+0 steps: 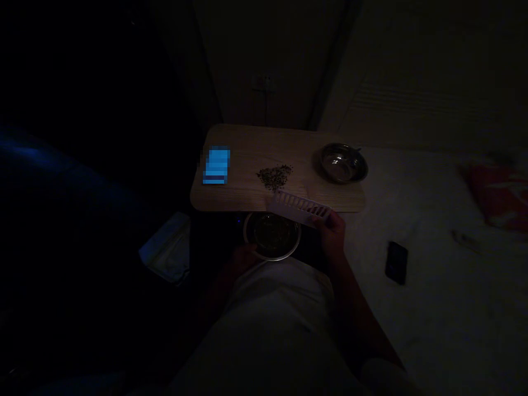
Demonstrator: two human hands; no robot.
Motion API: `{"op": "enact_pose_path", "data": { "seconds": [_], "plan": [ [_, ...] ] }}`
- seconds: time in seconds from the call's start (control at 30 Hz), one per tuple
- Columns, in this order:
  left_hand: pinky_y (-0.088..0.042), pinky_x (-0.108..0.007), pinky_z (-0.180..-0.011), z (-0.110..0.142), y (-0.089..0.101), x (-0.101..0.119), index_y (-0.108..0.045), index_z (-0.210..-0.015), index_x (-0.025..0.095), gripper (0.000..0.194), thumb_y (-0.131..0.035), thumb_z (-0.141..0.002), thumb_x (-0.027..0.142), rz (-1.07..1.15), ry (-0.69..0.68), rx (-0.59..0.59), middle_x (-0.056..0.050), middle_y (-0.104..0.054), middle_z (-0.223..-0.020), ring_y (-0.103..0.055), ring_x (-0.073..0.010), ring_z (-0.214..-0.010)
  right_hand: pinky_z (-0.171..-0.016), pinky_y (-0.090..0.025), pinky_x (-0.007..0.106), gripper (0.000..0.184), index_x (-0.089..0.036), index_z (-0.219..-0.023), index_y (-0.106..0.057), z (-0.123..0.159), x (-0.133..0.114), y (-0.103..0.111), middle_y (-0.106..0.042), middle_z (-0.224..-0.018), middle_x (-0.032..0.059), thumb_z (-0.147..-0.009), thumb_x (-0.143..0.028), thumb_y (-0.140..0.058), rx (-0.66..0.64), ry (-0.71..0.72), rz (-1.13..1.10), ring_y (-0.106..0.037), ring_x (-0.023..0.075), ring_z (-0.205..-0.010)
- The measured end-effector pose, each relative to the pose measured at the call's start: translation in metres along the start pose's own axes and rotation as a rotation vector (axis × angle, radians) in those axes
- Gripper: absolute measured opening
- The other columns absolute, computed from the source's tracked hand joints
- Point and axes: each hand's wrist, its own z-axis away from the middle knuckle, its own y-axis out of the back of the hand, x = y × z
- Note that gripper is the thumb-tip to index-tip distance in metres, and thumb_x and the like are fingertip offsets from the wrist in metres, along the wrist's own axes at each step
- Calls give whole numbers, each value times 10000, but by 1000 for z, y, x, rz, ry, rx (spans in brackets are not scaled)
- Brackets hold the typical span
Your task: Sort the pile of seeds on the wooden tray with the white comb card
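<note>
The scene is very dark. My right hand is closed on one end of a long white slotted plastic piece, which reaches up and left onto the front edge of a small wooden table. My left hand grips the near rim of a round metal bowl just below the table's front edge; something dark lies inside it. A small heap of dark seeds or grains lies on the table just beyond the white piece.
An empty steel bowl stands at the table's right end, and a glowing blue screen at its left. A dark phone lies on the white bed to the right, with a red cushion further right. A pale bag sits lower left.
</note>
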Motion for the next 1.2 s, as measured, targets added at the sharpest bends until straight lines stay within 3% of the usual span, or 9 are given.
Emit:
{"op": "enact_pose_path", "data": {
  "seconds": [0.1,0.23,0.3,0.4,0.6,0.77,0.87,1.1,1.2],
  "plan": [
    [-521,-509,-973,-6,4,-7,-681,-686,212,174,-782,-564,141,-41,19,47,-71,-758,-733,-700,-403,-1033,-752,-529,315,182,-199,-863,-719,-2,-4,1,-745,-836,3,-719,-305,-751,46,2,-27,-660,177,-771],
    [-482,-477,-1042,-6,15,-18,-654,-705,255,291,-784,-526,66,-65,-65,156,-19,-748,-734,-667,-364,-1132,-781,-528,319,201,-182,-855,-676,-5,-11,-1,-720,-839,16,-721,-317,-742,203,19,-50,-651,166,-784],
    [-472,-468,-1057,-4,17,-18,-660,-734,263,307,-781,-534,64,-38,-83,139,-16,-753,-763,-653,-352,-1163,-788,-528,323,222,-180,-839,-642,-6,-13,-2,-699,-827,12,-707,-321,-751,275,10,-54,-641,159,-777],
    [-490,-490,-1027,-5,13,-12,-680,-785,245,271,-775,-566,118,19,-41,25,-41,-760,-787,-663,-370,-1139,-789,-532,341,277,-177,-855,-623,-5,-12,-4,-688,-839,20,-680,-327,-775,340,-40,-33,-646,166,-789],
    [-525,-492,-965,-7,7,-3,-716,-939,227,329,-777,-615,226,44,24,-70,-70,-780,-872,-689,-374,-1092,-761,-547,355,332,-164,-884,-640,0,-8,-4,-712,-863,49,-678,-380,-788,277,-100,76,-660,186,-790],
    [-508,-499,-989,-6,5,-3,-729,-872,220,294,-789,-586,185,61,36,-83,-79,-776,-814,-673,-397,-1117,-649,-544,308,297,-193,-852,-651,6,-13,-13,-713,-781,32,-680,-390,-793,80,-106,86,-653,184,-704],
    [-489,-526,-1009,-8,3,-3,-729,-832,207,259,-785,-582,166,66,43,-88,-82,-778,-812,-666,-412,-1122,-619,-525,296,277,-197,-870,-653,8,-14,-17,-706,-771,18,-689,-360,-783,33,-123,104,-634,173,-667],
    [-487,-481,-1013,2,13,-9,-695,-755,249,277,-787,-561,74,47,-50,-8,-36,-761,-754,-673,-374,-1118,-650,-497,287,222,-206,-845,-616,4,-6,-12,-669,-738,-15,-716,-334,-744,131,-62,169,-583,152,-646],
    [-488,-494,-1006,5,11,-9,-687,-763,238,248,-773,-587,86,61,-47,-25,-46,-761,-778,-670,-377,-1122,-655,-490,291,219,-211,-836,-602,2,-5,-8,-651,-727,-23,-720,-339,-737,183,-46,181,-582,157,-655]
  ]
}}
